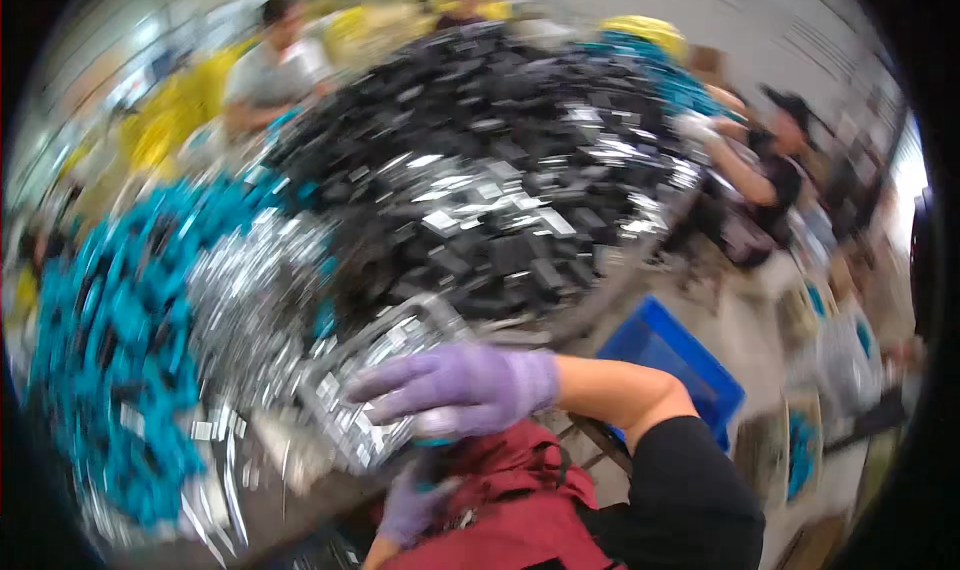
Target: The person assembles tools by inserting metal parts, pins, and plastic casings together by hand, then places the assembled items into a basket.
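My right hand (465, 388), in a purple glove with greyish fingertips, reaches left over a clear-grey plastic basket (437, 315). Its fingers are stretched out, blurred by motion. In the basket lie many small whitish and silvery pieces (385, 350). Lower down, close to my body, is my left hand (412, 505), also purple-gloved. Its fingers are smeared and partly hidden, so its grip is unclear. Bits of teal (432, 440) show between the two hands; I cannot make out what they belong to.
A large heap of black flat pieces (480, 240) covers the table. Silvery strips (260, 290) and teal pieces (120, 360) are piled at left. On the right stands a blue crate (670, 360). Co-workers sit at the far left (275, 70) and right (765, 170).
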The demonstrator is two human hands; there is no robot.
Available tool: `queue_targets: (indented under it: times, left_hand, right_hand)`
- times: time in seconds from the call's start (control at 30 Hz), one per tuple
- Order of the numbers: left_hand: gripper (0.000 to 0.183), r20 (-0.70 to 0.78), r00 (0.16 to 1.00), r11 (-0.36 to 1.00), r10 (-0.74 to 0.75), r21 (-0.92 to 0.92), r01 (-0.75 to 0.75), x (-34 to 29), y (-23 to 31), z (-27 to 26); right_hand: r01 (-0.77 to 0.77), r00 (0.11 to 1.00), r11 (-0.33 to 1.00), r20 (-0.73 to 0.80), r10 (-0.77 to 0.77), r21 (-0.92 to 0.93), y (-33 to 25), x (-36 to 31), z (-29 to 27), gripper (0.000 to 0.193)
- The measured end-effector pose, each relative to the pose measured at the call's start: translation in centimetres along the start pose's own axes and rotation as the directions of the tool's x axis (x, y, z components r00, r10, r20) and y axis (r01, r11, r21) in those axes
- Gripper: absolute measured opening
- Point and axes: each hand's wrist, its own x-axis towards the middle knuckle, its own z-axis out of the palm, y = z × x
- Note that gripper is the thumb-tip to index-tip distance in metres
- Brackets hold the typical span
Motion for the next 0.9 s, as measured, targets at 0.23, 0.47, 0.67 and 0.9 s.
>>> queue_targets:
  times: [0.23, 0.47, 0.67, 0.9]
  left_hand:
    - [0.062, -0.157, 0.968, 0.952, -0.197, -0.267, 0.150, -2.9, -0.3, -4.9]
    - [0.045, -0.143, 0.936, 0.935, -0.322, 0.110, 0.338, -5.1, 0.7, -2.9]
    - [0.042, -0.519, 0.854, 0.607, 0.023, 0.686, 0.401, -10.8, -0.1, -10.0]
    - [0.062, -0.910, 0.194, 0.589, -0.367, -0.389, -0.709, -14.6, 1.2, -16.0]
  right_hand:
    - [-0.533, 0.839, 0.767, 0.104, 0.534, 0.357, 2.6, -0.7, 0.1, 0.044]
    - [-0.607, 0.788, 0.782, 0.236, 0.568, 0.144, 3.0, 6.3, 4.0, 0.024]
    - [-0.510, 0.839, 0.831, -0.085, 0.537, 0.220, 2.6, 8.6, 9.7, 0.016]
    - [-0.545, 0.829, 0.764, 0.360, 0.428, 0.345, 4.4, 13.3, 16.7, 0.035]
